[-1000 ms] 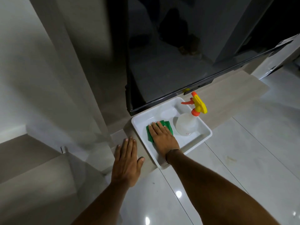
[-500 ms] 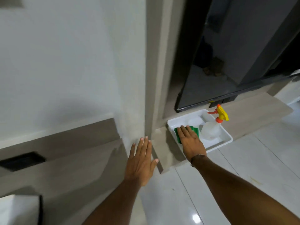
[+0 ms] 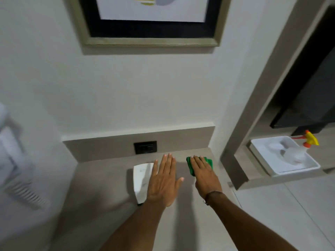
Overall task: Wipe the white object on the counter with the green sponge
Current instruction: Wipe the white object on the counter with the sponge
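The white object (image 3: 142, 182) lies flat on the beige surface (image 3: 101, 196), in front of the dark wall socket (image 3: 145, 147) set in the low backsplash. The left hand (image 3: 163, 183) is spread flat, fingers (image 3: 167, 162) straight and together, holding nothing; it covers the object's right edge, though whether it presses on it or floats just above cannot be told. To the right of the white object, with the left hand between them, the right hand (image 3: 204, 176) lies palm down on the green sponge (image 3: 192, 166), fingers extended over it rather than curled around it; the sponge sits on the surface, apart from the object. Farther right of the white object, past the wall corner, a white tray (image 3: 261, 160) holds a spray bottle (image 3: 299, 151) with a yellow and orange trigger head. A framed picture (image 3: 148, 20) hangs on the wall above the object.
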